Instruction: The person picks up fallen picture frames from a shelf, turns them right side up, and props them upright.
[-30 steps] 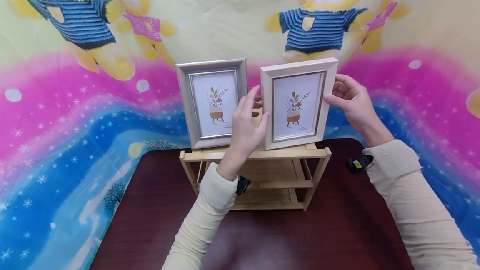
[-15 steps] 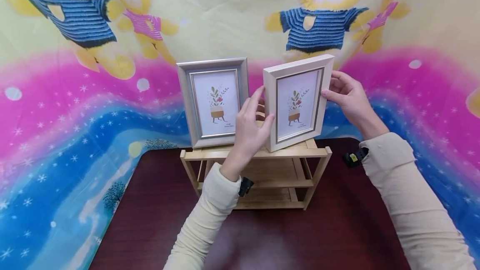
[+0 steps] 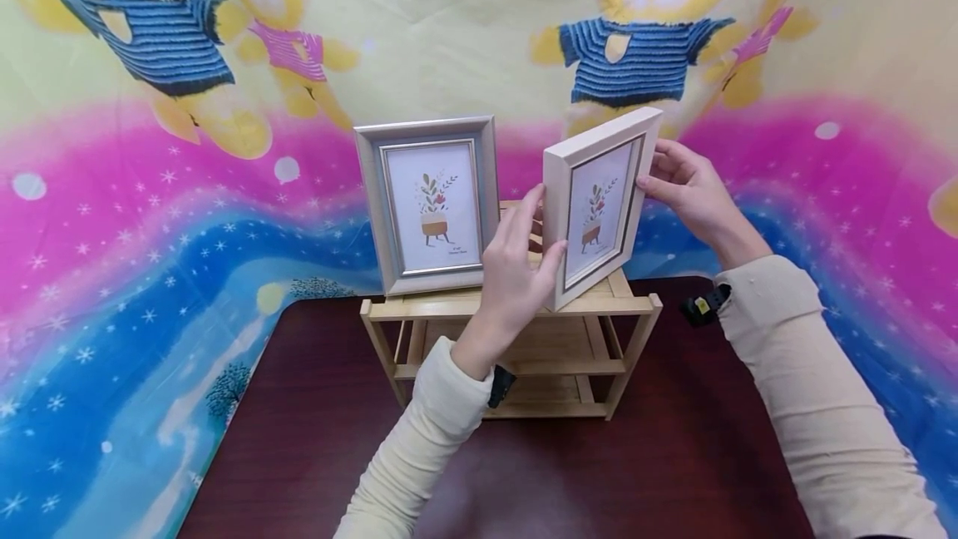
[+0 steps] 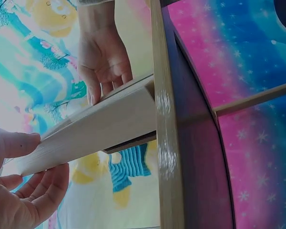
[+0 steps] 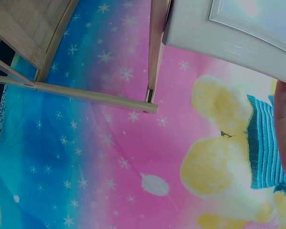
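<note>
A cream-white picture frame (image 3: pixel 601 205) with a potted-plant print stands turned at an angle on the top shelf of a small wooden rack (image 3: pixel 486 304). My left hand (image 3: pixel 516 277) pinches its left edge, thumb in front and fingers behind. My right hand (image 3: pixel 690 198) grips the opposite edge, its thumb on the front; the fingers behind are partly hidden. Seen from the left wrist, the white frame's side (image 4: pixel 93 121) lies between the left thumb and fingers. To the left, a silver-grey picture frame (image 3: pixel 367 181) with the same print stands upright.
Lower shelves (image 3: pixel 539 343) of the rack sit beneath the frames. The rack stands on a dark red-brown table (image 3: pixel 599 481). Behind and around hangs a backdrop cloth (image 3: pixel 441 40) printed with bears and snowflakes.
The white frame has turned so its left edge comes forward and to the right. My left hand moved right with that edge; my right hand shifted slightly left. The silver-grey frame stayed put.
</note>
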### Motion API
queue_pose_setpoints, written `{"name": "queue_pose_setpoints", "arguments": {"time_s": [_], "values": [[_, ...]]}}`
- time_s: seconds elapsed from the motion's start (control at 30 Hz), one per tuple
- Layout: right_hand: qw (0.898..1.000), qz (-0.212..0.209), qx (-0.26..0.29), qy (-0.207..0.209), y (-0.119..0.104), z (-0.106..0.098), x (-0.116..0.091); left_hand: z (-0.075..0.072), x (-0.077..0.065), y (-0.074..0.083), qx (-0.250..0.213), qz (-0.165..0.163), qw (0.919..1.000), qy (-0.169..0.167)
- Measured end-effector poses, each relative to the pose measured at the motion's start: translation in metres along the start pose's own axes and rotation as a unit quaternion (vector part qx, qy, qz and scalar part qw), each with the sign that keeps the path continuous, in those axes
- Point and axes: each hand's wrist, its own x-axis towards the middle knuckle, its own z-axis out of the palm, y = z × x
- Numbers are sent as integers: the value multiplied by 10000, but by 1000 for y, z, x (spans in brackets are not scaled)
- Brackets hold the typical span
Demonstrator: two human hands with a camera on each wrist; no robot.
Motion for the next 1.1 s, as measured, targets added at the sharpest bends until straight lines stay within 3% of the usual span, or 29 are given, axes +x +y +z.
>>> {"name": "queue_pose_setpoints", "arguments": {"time_s": [0.3,0.47,0.57,0.8,0.93,1.1], "values": [[9999,-133,-44,-69,-3,3,1,4,-4,7,37,248,9997,72],[9987,-347,-197,301,-19,13,-1,6,-5,7,41,283,9996,83],[9938,-599,-552,760,-32,20,-2,6,-5,7,64,312,9994,97],[9661,-1044,-1709,1628,-49,32,-4,7,-5,9,145,342,9993,105],[9609,-960,-1980,1678,-51,34,-6,8,-5,10,171,381,9991,107],[9654,-831,-1967,1494,-53,34,-4,9,-6,12,165,425,9988,150]]}}
